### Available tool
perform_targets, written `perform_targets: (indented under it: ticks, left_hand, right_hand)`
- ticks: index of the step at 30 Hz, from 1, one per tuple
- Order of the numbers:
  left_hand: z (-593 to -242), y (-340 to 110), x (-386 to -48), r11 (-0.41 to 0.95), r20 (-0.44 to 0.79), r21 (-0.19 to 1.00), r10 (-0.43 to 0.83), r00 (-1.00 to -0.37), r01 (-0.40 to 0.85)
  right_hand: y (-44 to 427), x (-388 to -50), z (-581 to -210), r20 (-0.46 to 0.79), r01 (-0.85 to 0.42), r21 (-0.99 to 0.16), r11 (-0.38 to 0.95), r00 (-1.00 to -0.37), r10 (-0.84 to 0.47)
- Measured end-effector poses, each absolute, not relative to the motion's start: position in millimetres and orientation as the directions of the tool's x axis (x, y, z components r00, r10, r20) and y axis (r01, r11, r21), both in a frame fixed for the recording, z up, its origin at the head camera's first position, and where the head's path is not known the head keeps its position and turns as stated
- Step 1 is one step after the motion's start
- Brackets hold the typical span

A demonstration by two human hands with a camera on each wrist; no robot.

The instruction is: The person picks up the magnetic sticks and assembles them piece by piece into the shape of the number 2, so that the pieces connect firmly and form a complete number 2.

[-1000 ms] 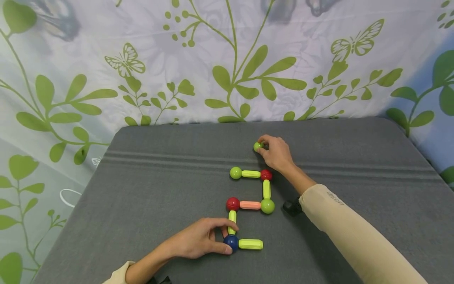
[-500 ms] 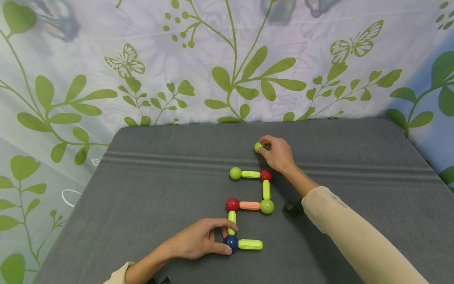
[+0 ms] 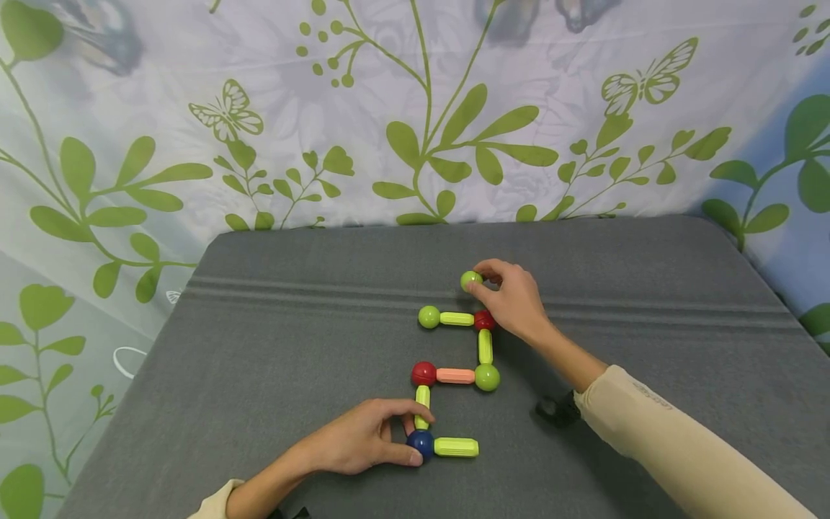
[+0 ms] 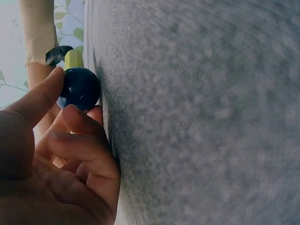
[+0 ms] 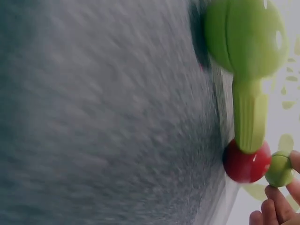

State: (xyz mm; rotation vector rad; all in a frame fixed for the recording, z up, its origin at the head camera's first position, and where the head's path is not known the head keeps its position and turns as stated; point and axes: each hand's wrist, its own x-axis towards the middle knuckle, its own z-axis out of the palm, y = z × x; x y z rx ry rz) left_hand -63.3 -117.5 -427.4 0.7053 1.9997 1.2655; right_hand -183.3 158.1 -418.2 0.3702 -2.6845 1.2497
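My left hand (image 3: pixel 357 437) pinches a dark blue ball (image 3: pixel 421 445) between thumb and fingers at the near end of a stepped chain of magnetic balls and rods. One yellow-green rod (image 3: pixel 456 447) points right from the blue ball; another (image 3: pixel 423 404) runs away from me to a red ball (image 3: pixel 424 373). A salmon rod (image 3: pixel 455 375) joins that to a green ball (image 3: pixel 487 377). Beyond it, a rod reaches a second red ball (image 3: pixel 483 321), partly covered by my right hand (image 3: pixel 516 301). That hand holds a loose green ball (image 3: pixel 470 280) between thumb and fingers.
Another green ball (image 3: pixel 429 317) ends the chain's far-left branch. Everything lies on a grey cloth-covered table (image 3: pixel 272 339). Behind it hangs a leaf-patterned curtain (image 3: pixel 292 108). A white loop (image 3: pixel 125 362) shows off the table's left edge.
My right hand and its green ball have come slightly nearer to me and to the chain, while the right forearm has swung to the right. The left hand keeps its place on the blue ball.
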Motion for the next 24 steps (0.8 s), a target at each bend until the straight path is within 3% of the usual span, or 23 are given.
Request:
perform_targets:
  ticks: [24]
  left_hand:
    - [-426, -118, -65, 0.385, -0.263, 0.921, 0.735, -0.626, 0.065]
  right_hand:
    - [156, -98, -418, 0.369, -0.462, -0.718, 0.521, -0.887, -0.278]
